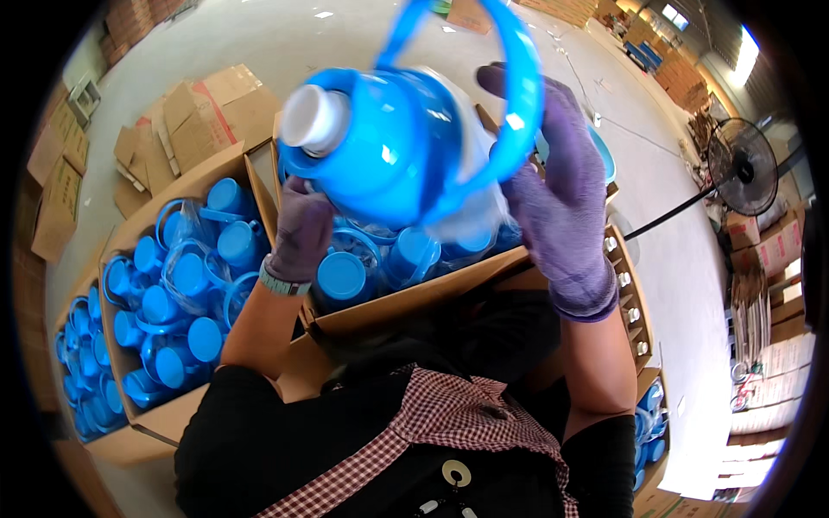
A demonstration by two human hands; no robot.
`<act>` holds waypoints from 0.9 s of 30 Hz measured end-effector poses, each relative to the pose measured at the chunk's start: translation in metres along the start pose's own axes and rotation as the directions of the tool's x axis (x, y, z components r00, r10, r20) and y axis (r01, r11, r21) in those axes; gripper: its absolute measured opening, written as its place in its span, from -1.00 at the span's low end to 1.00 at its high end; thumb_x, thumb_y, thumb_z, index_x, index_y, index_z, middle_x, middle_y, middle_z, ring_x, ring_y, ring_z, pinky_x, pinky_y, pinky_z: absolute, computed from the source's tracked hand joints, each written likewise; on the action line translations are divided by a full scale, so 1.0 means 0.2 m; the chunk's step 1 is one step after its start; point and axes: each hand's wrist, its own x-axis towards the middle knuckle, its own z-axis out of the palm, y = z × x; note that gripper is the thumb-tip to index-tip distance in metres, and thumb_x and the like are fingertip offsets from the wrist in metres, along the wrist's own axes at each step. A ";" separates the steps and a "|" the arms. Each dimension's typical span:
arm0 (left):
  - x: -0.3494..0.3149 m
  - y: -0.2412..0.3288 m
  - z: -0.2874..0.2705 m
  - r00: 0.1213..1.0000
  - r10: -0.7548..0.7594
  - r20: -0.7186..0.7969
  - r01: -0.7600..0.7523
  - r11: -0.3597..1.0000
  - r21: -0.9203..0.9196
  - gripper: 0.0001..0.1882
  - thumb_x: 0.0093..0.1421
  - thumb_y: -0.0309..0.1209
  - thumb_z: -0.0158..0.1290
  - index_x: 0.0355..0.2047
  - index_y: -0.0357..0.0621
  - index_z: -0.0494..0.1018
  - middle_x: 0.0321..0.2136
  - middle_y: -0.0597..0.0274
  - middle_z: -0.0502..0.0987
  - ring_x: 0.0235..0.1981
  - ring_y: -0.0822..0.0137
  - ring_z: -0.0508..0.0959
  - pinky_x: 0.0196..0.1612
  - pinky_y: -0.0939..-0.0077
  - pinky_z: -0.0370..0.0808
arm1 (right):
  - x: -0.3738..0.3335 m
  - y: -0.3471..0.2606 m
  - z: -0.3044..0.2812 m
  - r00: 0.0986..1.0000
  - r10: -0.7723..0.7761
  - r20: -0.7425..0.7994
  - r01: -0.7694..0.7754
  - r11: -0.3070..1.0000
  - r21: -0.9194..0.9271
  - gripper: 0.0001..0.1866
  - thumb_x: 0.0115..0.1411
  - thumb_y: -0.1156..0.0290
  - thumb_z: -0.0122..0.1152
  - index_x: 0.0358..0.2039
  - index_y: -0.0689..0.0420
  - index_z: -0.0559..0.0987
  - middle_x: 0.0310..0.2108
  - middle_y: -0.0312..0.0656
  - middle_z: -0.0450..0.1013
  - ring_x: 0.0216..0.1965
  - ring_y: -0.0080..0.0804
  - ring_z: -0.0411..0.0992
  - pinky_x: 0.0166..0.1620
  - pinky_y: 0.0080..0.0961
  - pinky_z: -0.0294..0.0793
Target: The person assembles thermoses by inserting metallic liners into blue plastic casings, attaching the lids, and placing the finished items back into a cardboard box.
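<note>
Blue bottle tilted nearest; your left hand clamped it mid-handling, right hand spread beside it; steady support seemed needed next.

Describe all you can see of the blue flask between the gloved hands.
The blue flask looks like glossy plastic, with a white stopper at one end and a blue loop handle. Whitish film-like material shows around its other end. It is tipped sideways above an open carton, stopper toward picture left. The left hand holds it near the stopper; blur hides whether the right hand touches it.
</note>
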 end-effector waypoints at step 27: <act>0.68 -0.88 -0.56 0.891 0.230 -0.391 0.128 0.698 0.704 -0.47 -0.04 -0.65 0.20 0.03 -0.27 0.54 -0.09 0.13 0.63 -0.12 0.23 0.62 0.00 0.37 0.57 | -1.59 -0.03 -0.36 0.272 0.944 -0.188 -0.916 0.314 0.251 -0.60 0.29 0.56 0.15 0.15 0.25 0.55 0.00 -0.25 0.50 0.08 -0.48 0.46 0.21 -0.51 0.41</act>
